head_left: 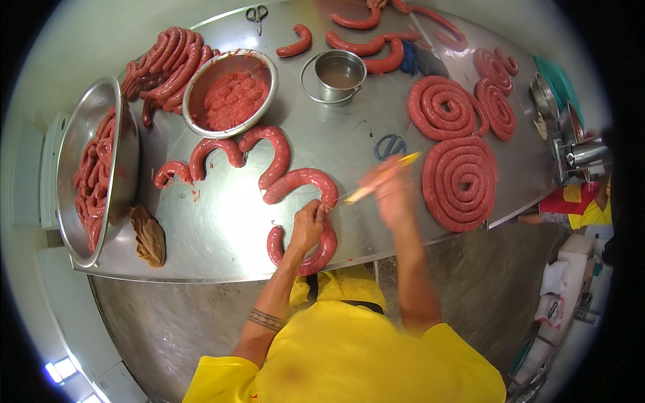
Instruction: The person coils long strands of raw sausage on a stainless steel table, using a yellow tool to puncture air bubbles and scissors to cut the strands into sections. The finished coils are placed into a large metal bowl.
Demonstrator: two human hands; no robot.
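Note:
My left hand point(307, 226) is closed in a pinch at the narrow joint between two links of a raw red sausage chain point(302, 180). One curved link point(321, 258) lies beneath that wrist, near the table's front edge. To the right, my right hand point(393, 198), smeared by motion, grips a long yellow stick-like thing point(363, 191) that sticks out on both sides of the fist. A thin pale line, seemingly string, runs between the two hands. Further links of the chain curve away left towards a metal bowl point(270, 102) of red minced meat point(235, 98).
Coiled sausages point(462, 183) lie on the right. Blue-handled scissors point(390, 146) rest beyond my right hand, with a small metal bucket point(340, 75) farther off. A large tilted basin point(127, 171) of sausage and a brown cloth point(148, 236) are at left; another person point(591, 208) is far right.

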